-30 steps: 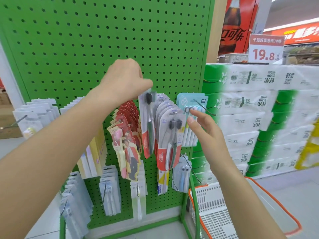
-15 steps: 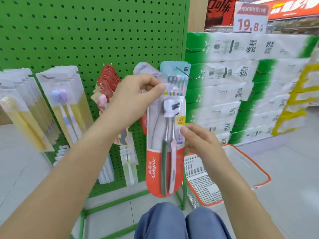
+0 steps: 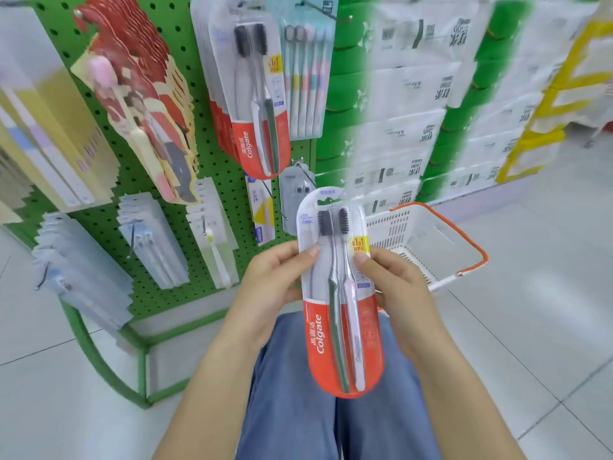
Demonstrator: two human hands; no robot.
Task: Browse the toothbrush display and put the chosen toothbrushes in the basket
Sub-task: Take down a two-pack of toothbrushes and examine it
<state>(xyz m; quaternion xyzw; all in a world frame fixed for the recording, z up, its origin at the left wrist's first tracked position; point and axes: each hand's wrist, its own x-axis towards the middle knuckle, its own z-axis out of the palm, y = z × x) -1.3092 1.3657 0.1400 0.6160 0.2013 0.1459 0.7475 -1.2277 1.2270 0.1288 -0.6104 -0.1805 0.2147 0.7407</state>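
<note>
Now a red-and-clear Colgate twin toothbrush blister pack (image 3: 338, 293) is gripped upright at both edges by the left hand (image 3: 275, 287) and right hand (image 3: 394, 287); inspection seems underway. Next, release into the white orange-handled basket (image 3: 431, 240) at two o'clock is called for.

Stacked green-and-white tissue packs (image 3: 414, 104), yellow packs (image 3: 544, 127) beside them, pale tiled floor (image 3: 547, 310), blue trousers (image 3: 298, 410)

One camera on my head looks steeply down — close over my knees (image 3: 331, 410) and floor (image 3: 530, 293), pegboard rack (image 3: 212, 167) ahead-left.
</note>
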